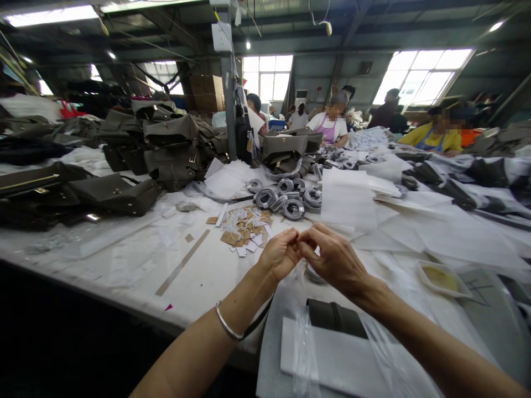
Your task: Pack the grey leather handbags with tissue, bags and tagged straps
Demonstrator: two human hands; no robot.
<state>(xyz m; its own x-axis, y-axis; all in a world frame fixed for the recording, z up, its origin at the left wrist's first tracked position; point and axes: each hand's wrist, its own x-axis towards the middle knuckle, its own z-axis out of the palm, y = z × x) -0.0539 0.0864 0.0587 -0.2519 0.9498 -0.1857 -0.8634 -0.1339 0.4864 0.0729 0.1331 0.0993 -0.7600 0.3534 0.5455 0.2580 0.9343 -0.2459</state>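
Note:
My left hand [282,254] and my right hand [332,260] meet above the table's near part, fingertips touching. Both are closed in a pinch; whatever sits between the fingers is too small to make out. Just below them, see-through plastic film [305,354] hangs down and spreads over a dark olive leather-like piece [332,316] and a white sheet [327,354]. These lie on a grey board [269,354]. Partly hidden behind my right hand is a coil wrapped in plastic [314,275]. Beyond my left hand lies a heap of brown and white tags with strings [244,224].
Plastic-wrapped coiled straps [293,209] stand behind the tags. White sheets [348,199] are stacked at the right, near a small tray with something yellow [442,276]. Olive handbags [116,193] pile up at the left beside a grey post [229,105]. Co-workers [329,124] sit across the table.

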